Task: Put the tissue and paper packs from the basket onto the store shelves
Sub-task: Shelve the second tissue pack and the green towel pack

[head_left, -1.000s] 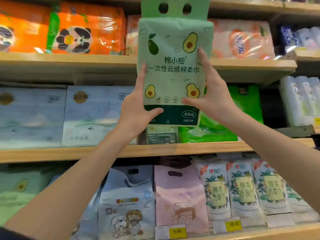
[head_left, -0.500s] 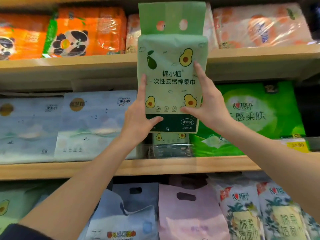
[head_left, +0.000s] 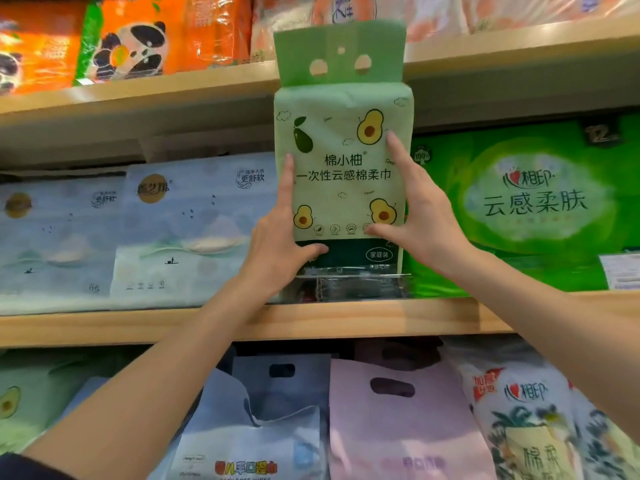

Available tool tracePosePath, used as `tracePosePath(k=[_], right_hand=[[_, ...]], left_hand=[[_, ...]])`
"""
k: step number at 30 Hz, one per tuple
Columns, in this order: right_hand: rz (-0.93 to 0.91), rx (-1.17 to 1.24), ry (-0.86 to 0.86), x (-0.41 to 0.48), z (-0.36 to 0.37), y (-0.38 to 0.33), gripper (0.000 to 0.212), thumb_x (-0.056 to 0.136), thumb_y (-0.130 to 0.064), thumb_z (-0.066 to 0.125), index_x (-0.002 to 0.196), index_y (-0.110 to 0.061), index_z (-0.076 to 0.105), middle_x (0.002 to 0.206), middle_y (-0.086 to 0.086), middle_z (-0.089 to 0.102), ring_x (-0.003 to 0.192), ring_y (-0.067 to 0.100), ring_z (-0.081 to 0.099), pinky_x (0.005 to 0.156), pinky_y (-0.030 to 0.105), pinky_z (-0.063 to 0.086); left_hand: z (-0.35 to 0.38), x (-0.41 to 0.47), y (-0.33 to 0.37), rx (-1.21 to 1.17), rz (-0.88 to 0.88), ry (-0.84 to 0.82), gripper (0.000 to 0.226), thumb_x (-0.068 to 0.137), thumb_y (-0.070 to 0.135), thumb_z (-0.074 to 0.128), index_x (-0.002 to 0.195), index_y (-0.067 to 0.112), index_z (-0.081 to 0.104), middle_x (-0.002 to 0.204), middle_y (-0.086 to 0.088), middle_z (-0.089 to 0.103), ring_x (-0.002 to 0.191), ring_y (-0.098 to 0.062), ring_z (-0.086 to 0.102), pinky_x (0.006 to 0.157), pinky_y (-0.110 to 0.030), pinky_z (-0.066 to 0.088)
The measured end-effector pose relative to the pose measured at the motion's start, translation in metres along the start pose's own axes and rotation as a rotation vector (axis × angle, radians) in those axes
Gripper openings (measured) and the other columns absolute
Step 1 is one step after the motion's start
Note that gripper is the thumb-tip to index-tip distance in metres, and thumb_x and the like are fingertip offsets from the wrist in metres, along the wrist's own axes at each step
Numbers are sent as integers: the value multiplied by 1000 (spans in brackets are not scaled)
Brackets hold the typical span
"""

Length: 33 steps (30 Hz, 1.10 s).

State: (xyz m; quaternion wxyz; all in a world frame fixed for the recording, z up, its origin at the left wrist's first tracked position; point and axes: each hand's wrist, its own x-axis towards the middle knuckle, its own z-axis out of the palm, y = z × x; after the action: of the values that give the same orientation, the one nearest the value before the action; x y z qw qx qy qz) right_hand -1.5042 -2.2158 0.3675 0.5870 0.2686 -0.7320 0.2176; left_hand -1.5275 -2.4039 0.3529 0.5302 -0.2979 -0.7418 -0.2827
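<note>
Avocado tissue pack [head_left: 346, 181] is up between both hands, upright, label facing us. Closest in, below the forearms, a pink handled bag [head_left: 398, 417] and its neighbours fill the lower tier.

Now the grip. The left hand [head_left: 277, 247] clamps the pack's lower left edge, forefinger running up the side and thumb hooked across the dark band at the bottom. The right hand [head_left: 422, 220] mirrors it on the right edge, thumb laid across the front. The other fingers are behind the pack, out of sight.

Just under the hands runs the wooden shelf board [head_left: 346, 318], and right beneath the pack's base sits a low clear-wrapped pack [head_left: 349, 284]; touching or not, I can't tell. Left of the left hand is a pale blue pack [head_left: 187, 220], and right of the right hand a bright green pack [head_left: 536, 202].

That gap between them looks like the target. To land it well, I'd say hold it square and ease the base back over the low one. Mind the tall handle flap [head_left: 339, 53] against the upper shelf board [head_left: 173, 95] above the fingertips, and release only once it stands without leaning.
</note>
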Motion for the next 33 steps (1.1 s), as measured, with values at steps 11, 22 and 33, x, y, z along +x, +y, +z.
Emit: tracePosePath(k=[11, 22, 33], right_hand=[[293, -44, -367, 16, 6, 19, 119, 61, -25, 82, 144, -42, -2, 139, 17, 40, 115, 33, 49, 99, 49, 42], [310, -203, -466, 35, 21, 33, 120, 63, -23, 83, 146, -25, -4, 140, 22, 38, 125, 38, 41, 102, 48, 36], [330, -246, -488, 39, 29, 44, 120, 59, -14, 84, 146, -29, 2, 134, 23, 43, 90, 34, 55, 87, 50, 50]], left_hand=[[3, 26, -13, 152, -254, -385, 133, 63, 29, 83, 141, 36, -23, 136, -20, 45, 118, -37, 48, 101, -42, 40], [22, 46, -18, 181, -358, -504, 128, 71, 24, 78, 140, 28, -29, 141, -24, 32, 113, -35, 46, 76, -31, 41], [35, 53, -23, 252, -365, -556, 128, 74, 27, 76, 138, 23, -34, 110, -15, 46, 63, -20, 52, 61, -29, 42]])
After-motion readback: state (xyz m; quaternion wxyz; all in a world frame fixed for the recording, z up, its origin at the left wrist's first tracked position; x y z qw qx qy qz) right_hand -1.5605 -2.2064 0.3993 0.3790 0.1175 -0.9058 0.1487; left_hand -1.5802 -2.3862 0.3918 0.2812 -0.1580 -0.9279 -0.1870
